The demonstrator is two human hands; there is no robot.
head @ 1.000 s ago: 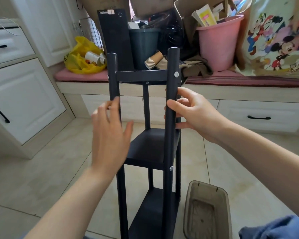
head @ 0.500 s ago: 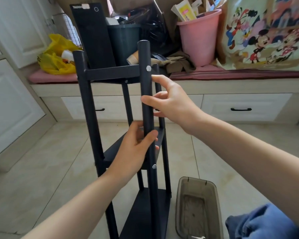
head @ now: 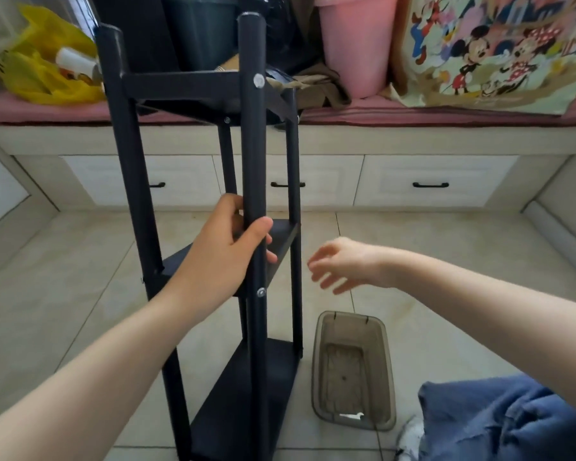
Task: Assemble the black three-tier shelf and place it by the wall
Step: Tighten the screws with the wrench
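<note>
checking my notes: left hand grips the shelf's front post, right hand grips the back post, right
No. The left hand grips the front post of the shelf, but the right hand grips nothing: the head view shows it open, clear of the shelf.

The shelf is showing a smooth, matt black coating; its screw heads are glinting as bare metal. The tray is presenting as smoky translucent plastic. The floor tiles are giving a soft sheen. The pink bucket is reading as smooth plastic.
</note>
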